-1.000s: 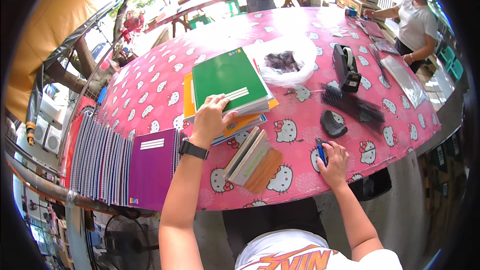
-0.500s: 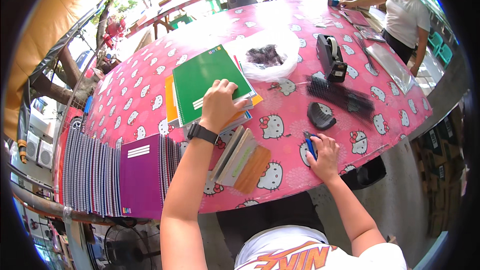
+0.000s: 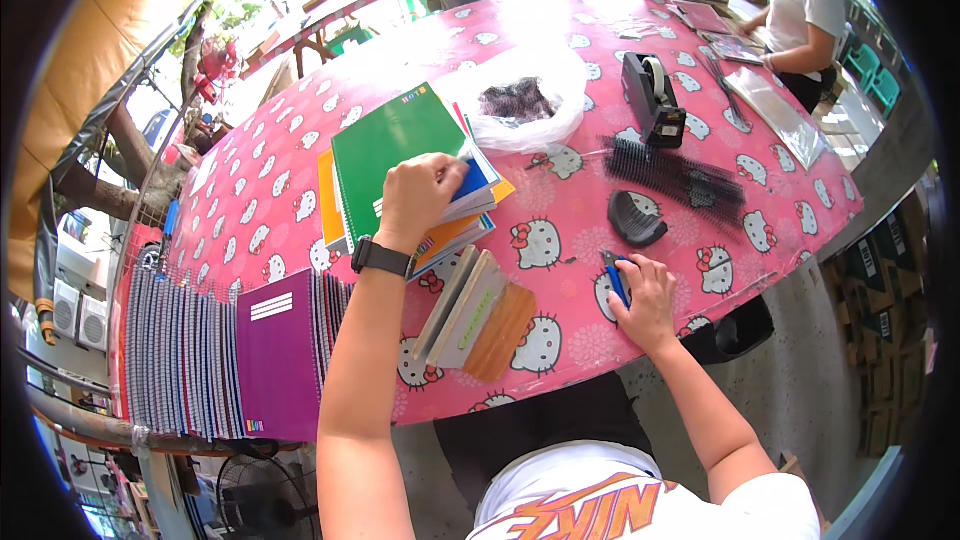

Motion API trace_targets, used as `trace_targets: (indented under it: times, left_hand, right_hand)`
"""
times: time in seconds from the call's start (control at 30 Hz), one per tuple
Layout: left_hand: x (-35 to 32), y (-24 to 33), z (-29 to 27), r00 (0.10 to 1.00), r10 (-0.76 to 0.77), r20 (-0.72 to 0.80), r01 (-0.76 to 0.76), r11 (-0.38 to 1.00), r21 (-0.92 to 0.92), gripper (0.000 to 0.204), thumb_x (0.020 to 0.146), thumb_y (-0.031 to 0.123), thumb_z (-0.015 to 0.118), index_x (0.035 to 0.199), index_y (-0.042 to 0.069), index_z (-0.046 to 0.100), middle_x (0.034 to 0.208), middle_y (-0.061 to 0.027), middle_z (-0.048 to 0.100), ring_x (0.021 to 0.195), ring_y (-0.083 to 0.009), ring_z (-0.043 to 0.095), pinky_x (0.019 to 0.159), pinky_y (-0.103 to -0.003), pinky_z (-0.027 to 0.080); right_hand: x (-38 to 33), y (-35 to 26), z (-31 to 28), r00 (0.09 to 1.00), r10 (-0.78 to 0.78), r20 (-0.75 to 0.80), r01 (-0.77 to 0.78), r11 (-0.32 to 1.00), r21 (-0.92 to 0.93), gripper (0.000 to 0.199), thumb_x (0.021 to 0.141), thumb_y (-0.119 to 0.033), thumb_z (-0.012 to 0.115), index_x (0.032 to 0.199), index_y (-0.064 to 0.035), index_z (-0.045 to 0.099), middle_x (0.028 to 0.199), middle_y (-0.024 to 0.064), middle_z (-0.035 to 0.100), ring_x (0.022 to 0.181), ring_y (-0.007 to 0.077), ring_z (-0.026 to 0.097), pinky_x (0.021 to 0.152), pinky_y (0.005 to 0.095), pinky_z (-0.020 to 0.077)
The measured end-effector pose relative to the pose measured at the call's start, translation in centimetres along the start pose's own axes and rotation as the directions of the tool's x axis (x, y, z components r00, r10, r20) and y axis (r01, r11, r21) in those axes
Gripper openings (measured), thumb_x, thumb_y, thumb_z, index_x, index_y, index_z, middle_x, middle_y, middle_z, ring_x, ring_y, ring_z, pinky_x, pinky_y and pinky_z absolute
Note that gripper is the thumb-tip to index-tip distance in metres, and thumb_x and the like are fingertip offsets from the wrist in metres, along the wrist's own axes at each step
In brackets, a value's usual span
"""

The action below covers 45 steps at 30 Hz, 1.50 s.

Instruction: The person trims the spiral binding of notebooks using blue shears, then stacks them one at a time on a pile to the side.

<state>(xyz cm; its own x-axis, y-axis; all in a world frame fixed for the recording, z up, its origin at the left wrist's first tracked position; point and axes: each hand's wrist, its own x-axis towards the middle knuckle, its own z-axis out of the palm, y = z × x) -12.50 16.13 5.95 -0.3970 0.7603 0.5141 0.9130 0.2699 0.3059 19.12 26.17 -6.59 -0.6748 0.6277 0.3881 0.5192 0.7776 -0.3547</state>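
Observation:
My left hand (image 3: 422,198), with a dark watch at the wrist, is closed on the right edge of a green spiral notebook (image 3: 380,145). That edge is bent up, and a blue cover (image 3: 470,178) shows beneath it. The notebook lies on top of a stack of others, some with orange covers. My right hand (image 3: 648,302) rests on the table, its fingers curled round small blue-handled pliers (image 3: 614,278). Close beyond them sits a black curved object (image 3: 636,218). Several black spiral coils (image 3: 675,180) lie farther back.
Standing spiral notebooks with a purple one (image 3: 280,350) line the near left edge. Wooden blocks (image 3: 480,320) lie in front of the stack. A plastic bag with black coils (image 3: 520,105) and a tape dispenser (image 3: 655,100) are farther back. A person (image 3: 805,20) stands at the far right.
My left hand has pulled the green notebook's right edge up and leftward, uncovering blue beneath. The right hand stays with the pliers. The person at right has drawn an arm back.

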Motion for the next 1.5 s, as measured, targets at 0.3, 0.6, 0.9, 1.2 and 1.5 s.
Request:
trace_targets:
  times: [0.3, 0.6, 0.9, 1.2, 1.5]
  left_hand:
    - [-5.7, 4.7, -10.5, 0.802, -0.033, -0.597, 0.03, 0.999, -0.015, 0.02, 0.094, 0.016, 0.045, 0.092, -0.001, 0.055, 0.077, -0.0149, 0.061, 0.069, -0.0268, 0.061, 0.062, -0.03, 0.047]
    - [-21.5, 7.6, -10.7, 0.985, -0.126, -0.116, 0.078, 0.933, -0.352, 0.025, 0.094, 0.029, 0.047, 0.097, 0.006, 0.057, 0.111, -0.0109, 0.061, 0.108, -0.0252, 0.054, 0.11, -0.042, 0.015]
    - [-25.2, 9.0, -7.9, 0.759, -0.62, 0.198, 0.143, -0.138, -0.98, 0.07, 0.087, 0.027, 0.062, 0.139, -0.001, 0.026, 0.138, -0.0104, 0.039, 0.12, -0.0187, 0.043, 0.1, -0.032, 0.035]
    - [-20.5, 8.7, -10.7, 0.616, -0.643, -0.455, -0.003, 0.576, -0.817, 0.033, 0.085, 0.011, 0.064, 0.113, 0.0, 0.051, 0.109, -0.0085, 0.059, 0.094, -0.0159, 0.057, 0.084, -0.029, 0.045]
    - [-20.3, 9.4, -8.5, 0.673, -0.612, -0.415, 0.053, 0.601, -0.798, 0.04, 0.084, 0.012, 0.066, 0.116, -0.004, 0.048, 0.111, -0.0099, 0.058, 0.097, -0.0154, 0.055, 0.087, -0.028, 0.042]
  right_hand:
    - [0.4, -0.3, -0.3, 0.954, -0.092, -0.286, 0.091, 0.996, -0.017, 0.049, 0.075, -0.024, 0.061, 0.12, -0.0077, 0.05, 0.126, 0.011, 0.048, 0.115, 0.0249, 0.043, 0.093, 0.0392, 0.0325]
    - [5.5, -3.1, 0.8, 0.617, -0.57, 0.543, -0.782, -0.361, 0.508, 0.043, 0.087, -0.039, 0.056, 0.107, 0.0001, 0.059, 0.096, 0.0059, 0.063, 0.082, 0.0121, 0.061, 0.07, 0.0272, 0.0519]
    - [5.7, -5.9, -3.2, 0.757, -0.473, 0.451, -0.519, -0.015, 0.855, 0.031, 0.078, -0.002, 0.067, 0.107, -0.0013, 0.059, 0.096, -0.0016, 0.06, 0.085, 0.0074, 0.055, 0.078, 0.0258, 0.0462]
    - [15.9, -11.2, -1.0, 0.714, -0.625, 0.316, -0.243, 0.202, 0.949, 0.025, 0.08, -0.001, 0.065, 0.104, -0.0008, 0.059, 0.093, -0.0012, 0.06, 0.086, 0.0086, 0.054, 0.077, 0.0261, 0.0461]
    - [17.2, -9.7, 3.1, 0.732, -0.613, 0.298, -0.247, 0.168, 0.954, 0.027, 0.079, 0.004, 0.064, 0.106, -0.0025, 0.062, 0.094, -0.0013, 0.064, 0.086, 0.0082, 0.056, 0.08, 0.0265, 0.0469]
